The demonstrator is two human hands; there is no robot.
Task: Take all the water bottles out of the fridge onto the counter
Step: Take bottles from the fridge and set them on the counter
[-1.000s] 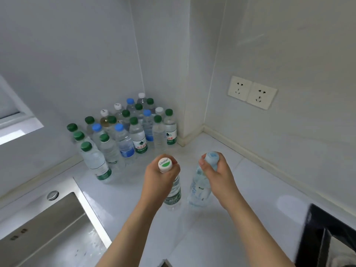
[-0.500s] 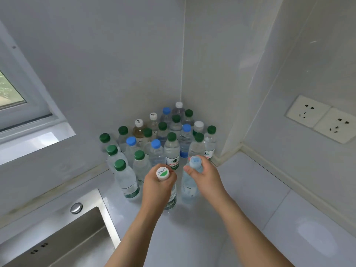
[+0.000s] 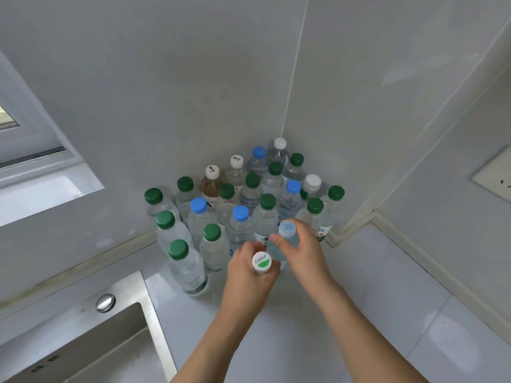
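Gripping: white-capped bottle [image 3: 261, 262] is clasped by left hand [image 3: 249, 275]; its body is hidden beneath the fingers.
Right hand [image 3: 302, 251]: pale-blue-capped bottle [image 3: 287, 229] is grasped; label obscured.
Beyond fingers: bottle cluster [image 3: 240, 200], rear labels unreadable.

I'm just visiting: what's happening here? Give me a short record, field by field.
place: white counter in a wall corner, sink at lower left
left hand: grips a bottle with a white cap
right hand: grips a bottle with a pale blue cap
cluster: many bottles upright in the corner, caps green, blue and white
odd one: one bottle holds a brownish liquid
fridge: not in view
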